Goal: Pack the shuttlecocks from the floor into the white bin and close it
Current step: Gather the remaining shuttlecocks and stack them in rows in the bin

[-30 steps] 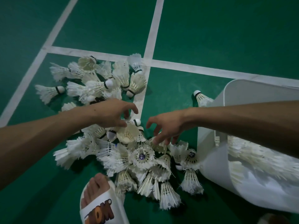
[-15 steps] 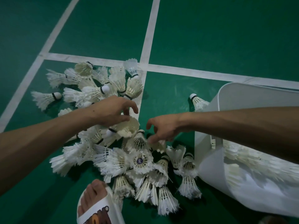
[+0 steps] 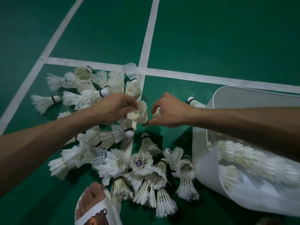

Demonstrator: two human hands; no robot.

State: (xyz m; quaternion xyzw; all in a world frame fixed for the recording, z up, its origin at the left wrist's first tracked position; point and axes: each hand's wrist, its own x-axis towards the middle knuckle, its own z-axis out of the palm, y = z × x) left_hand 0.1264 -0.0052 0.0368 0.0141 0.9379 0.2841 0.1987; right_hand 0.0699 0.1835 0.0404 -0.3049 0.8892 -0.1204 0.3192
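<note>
Both hands have closed in together above the pile since half a second ago. Left hand [image 3: 113, 109] curls its fingers round the feather skirt of a lifted shuttlecock [image 3: 142, 112]. Right hand [image 3: 170, 112] pinches that one's cork end, with more white feathers under its curled fingers. Loose shuttlecocks [image 3: 141, 163] are heaped on the green floor [image 3: 194, 38] below, beside a slippered foot [image 3: 103, 208]. White bin [image 3: 227, 98] is at right, tilted and open, with packed shuttlecocks [image 3: 251, 159] inside.

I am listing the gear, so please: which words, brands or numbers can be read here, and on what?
White slipper strap: orange letters, partly cut off; perhaps "O", no whole word readable.
Purple round sticker on one shuttlecock: too small to read.
White bin: no text seen.
</note>
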